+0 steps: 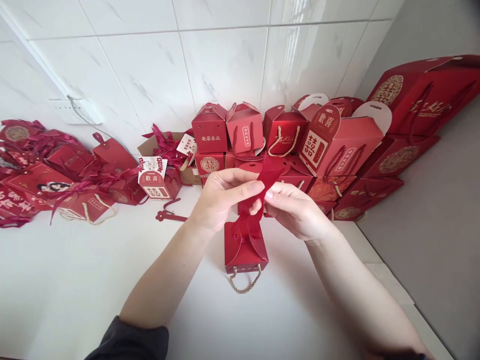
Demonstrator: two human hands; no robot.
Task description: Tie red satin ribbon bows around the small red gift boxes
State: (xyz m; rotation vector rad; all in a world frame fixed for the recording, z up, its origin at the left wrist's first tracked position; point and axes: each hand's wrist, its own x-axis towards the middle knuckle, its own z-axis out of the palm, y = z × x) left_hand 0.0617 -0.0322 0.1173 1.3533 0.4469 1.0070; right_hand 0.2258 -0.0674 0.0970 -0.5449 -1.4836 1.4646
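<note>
A small red gift box (pixel 245 257) with a gold rope handle (pixel 243 290) stands on the white table in front of me. From its top rises a red ribbon (pixel 269 174), raised above the box between my two hands. My left hand (pixel 227 195) pinches the ribbon from the left with thumb and fingers. Close against it, my right hand (pixel 294 205) grips the ribbon from the other side, its thumb and index finger pressed together. Part of the ribbon between the fingers is hidden.
Stacked red gift boxes (pixel 208 135) line the tiled wall, with larger ones (pixel 423 100) at the right. Finished-looking red boxes with ribbons (pixel 75 160) crowd the left. Ribbons fill an open brown carton (pixel 148 146). A red flower-ended strip (pixel 168 216) lies left of my hands.
</note>
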